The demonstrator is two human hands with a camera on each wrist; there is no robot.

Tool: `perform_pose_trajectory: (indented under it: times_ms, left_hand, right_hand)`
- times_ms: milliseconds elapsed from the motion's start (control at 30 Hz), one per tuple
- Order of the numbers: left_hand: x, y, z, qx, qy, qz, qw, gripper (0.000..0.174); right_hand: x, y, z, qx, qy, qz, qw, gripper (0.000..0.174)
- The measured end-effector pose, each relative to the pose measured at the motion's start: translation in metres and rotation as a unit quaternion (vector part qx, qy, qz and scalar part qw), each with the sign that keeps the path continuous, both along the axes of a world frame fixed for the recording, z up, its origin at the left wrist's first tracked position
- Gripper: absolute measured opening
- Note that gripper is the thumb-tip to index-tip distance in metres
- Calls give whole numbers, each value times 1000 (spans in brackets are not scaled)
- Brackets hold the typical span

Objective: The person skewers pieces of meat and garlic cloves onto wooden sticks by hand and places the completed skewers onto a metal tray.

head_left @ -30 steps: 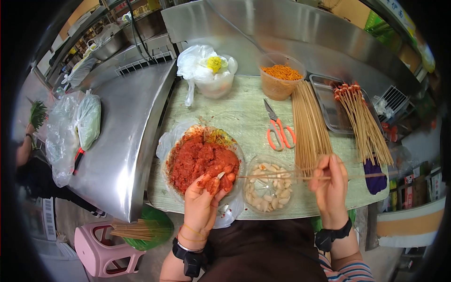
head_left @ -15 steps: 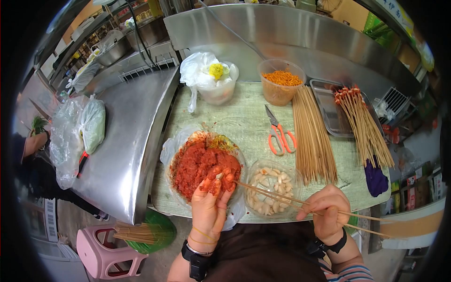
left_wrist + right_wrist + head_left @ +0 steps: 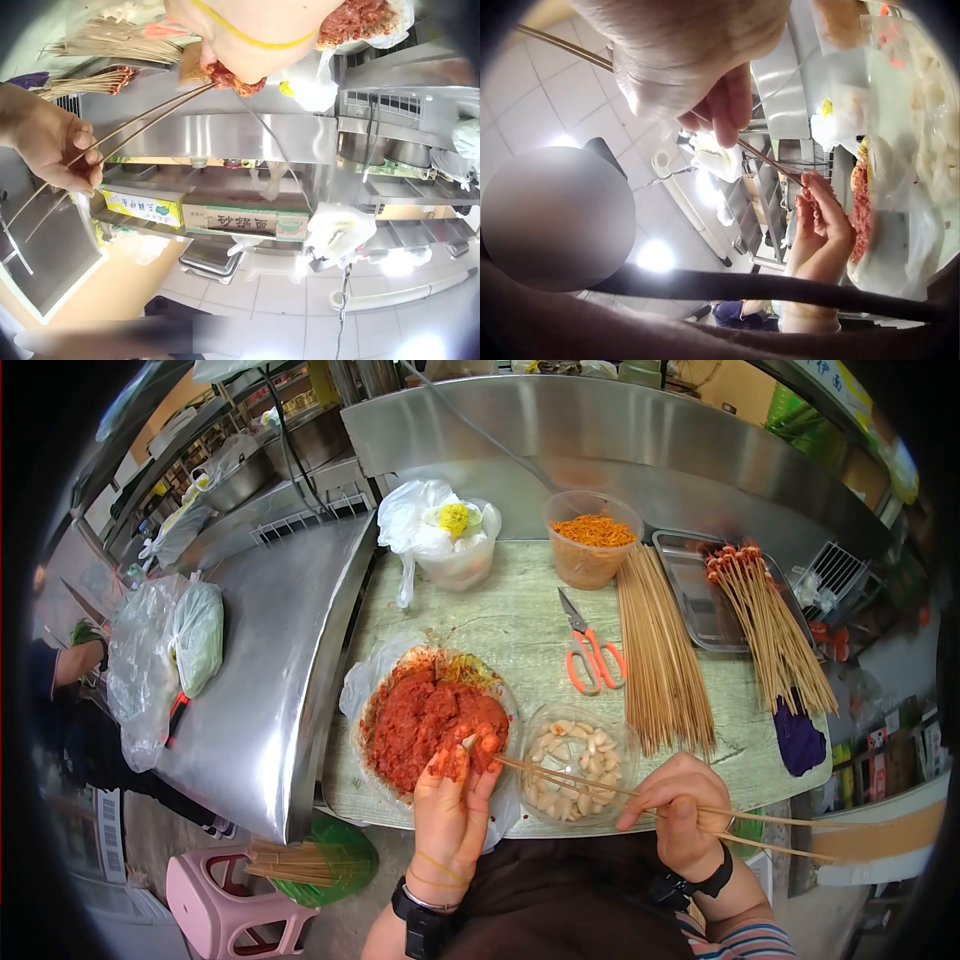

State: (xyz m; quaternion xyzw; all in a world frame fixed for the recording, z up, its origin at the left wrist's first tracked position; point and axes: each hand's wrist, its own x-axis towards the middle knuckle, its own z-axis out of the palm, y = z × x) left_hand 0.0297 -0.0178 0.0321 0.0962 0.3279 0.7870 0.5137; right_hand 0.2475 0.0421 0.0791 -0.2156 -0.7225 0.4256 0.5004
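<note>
My left hand (image 3: pixel 445 820), its fingertips smeared red, pinches red-coated meat (image 3: pixel 815 202) and a small pale piece (image 3: pixel 468 742) over a bowl of red marinated meat (image 3: pixel 420 720). My right hand (image 3: pixel 685 810) grips two bamboo skewers (image 3: pixel 570 777) partway along their length. Their front ends converge at the left fingertips, while the tail ends spread apart past the right hand. A clear tub of peeled garlic cloves (image 3: pixel 598 745) sits beneath the skewers, between both hands. Where the skewer points enter is hidden by the left fingers.
Orange-handled scissors (image 3: pixel 597 660) lie beside a row of bare skewers (image 3: pixel 665 660). Behind stand a tub of orange shreds (image 3: pixel 595 550) and a bagged white tub (image 3: pixel 455 565). Loaded skewers (image 3: pixel 760 610) rest on a metal tray (image 3: pixel 672 595). Another person's arm (image 3: pixel 75 665) shows far left.
My right hand came down toward the table's front edge and turned over, its fingers closing around the skewers, which now slope down to the right. The left hand keeps its pinch.
</note>
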Motion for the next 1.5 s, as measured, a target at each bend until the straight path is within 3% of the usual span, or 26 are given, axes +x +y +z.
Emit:
perform_pose_trajectory:
  times_ms: [233, 333, 400, 933, 1367, 1500]
  left_hand:
    - [2, 1, -4, 8, -23, 8, 1000, 23]
    - [1, 2, -7, 13, -47, 7, 999, 23]
    - [1, 2, -5, 10, -50, 13, 999, 23]
    - [3, 2, -10, 5, -75, 33, 997, 25]
    - [3, 1, -19, -13, -98, 67, 993, 25]
    - [2, 4, -19, -19, -92, 79, 992, 25]
  right_hand:
    - [-2, 1, 2, 73, -41, 25, 996, 28]
    - [-3, 2, 2, 153, -79, 25, 985, 38]
    - [0, 7, 2, 220, -73, 93, 968, 23]
    - [-4, 6, -3, 202, -50, 88, 974, 20]
    - [-20, 1, -9, 282, -45, 117, 951, 17]
    - [-25, 1, -8, 293, -55, 112, 948, 24]
